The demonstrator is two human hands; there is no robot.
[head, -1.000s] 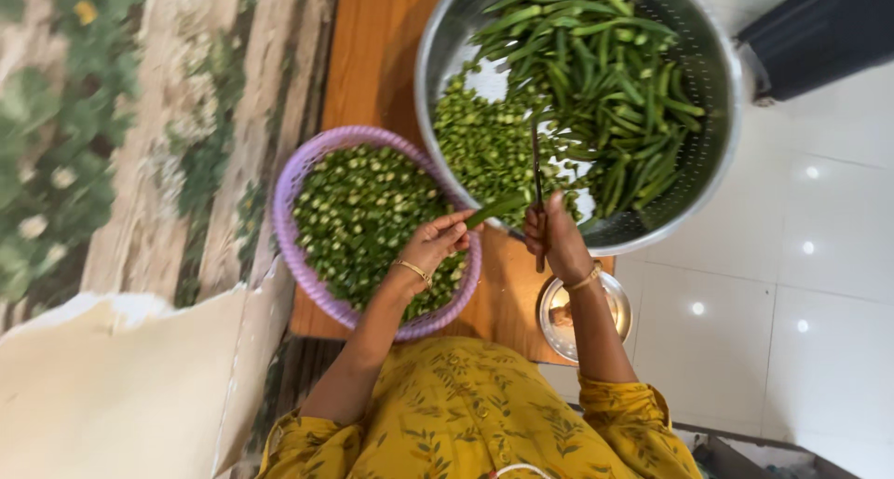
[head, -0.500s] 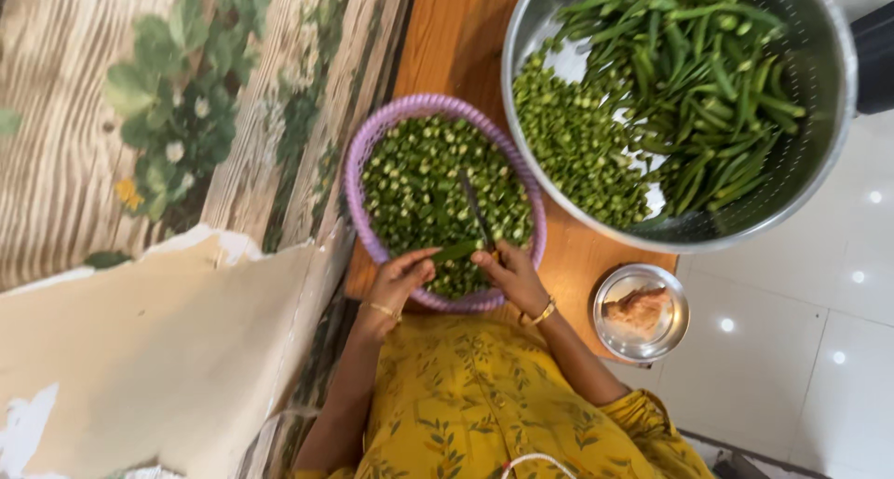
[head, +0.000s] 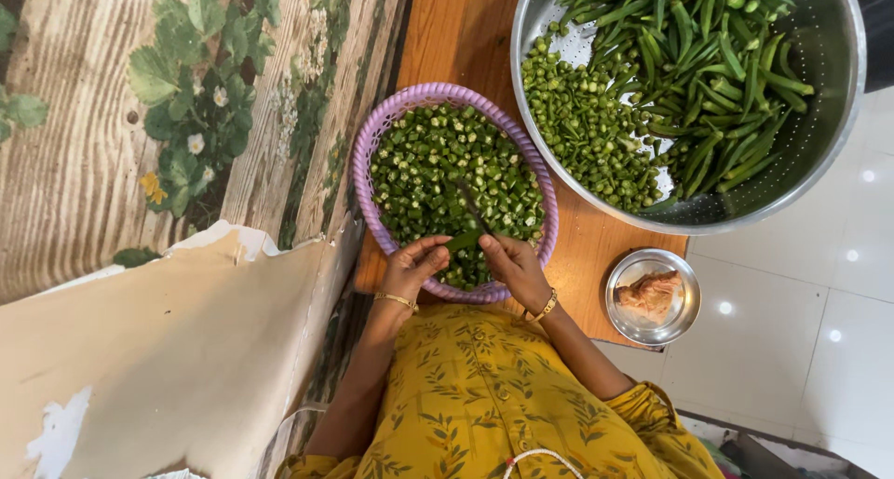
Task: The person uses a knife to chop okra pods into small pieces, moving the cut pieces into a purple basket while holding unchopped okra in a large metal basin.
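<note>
Head view, looking straight down: nearest is the person's yellow leaf-printed top (head: 484, 395), with both forearms reaching forward from it over the lower rim of a purple woven basket (head: 372, 153). The left hand (head: 410, 265) pinches one end of a green okra pod (head: 464, 241) between thumb and fingertips. The right hand (head: 514, 265) is closed round the handle of a knife (head: 470, 207), whose dark blade lies across the pod and points away over the basket. The pod is short and bright green, held just above a heap of sliced okra rounds (head: 447, 162) that fills the basket. Right of the wrists, a small steel bowl (head: 684, 297) holding a pinkish-brown lump sits on the edge of a wooden board (head: 456, 32). Farther off, a large steel colander (head: 829, 88) holds cut pieces on its left and whole okra pods (head: 717, 60) on its right. A floral printed sheet (head: 168, 116) lies to the left, white tiled floor (head: 801, 349) to the right.
</note>
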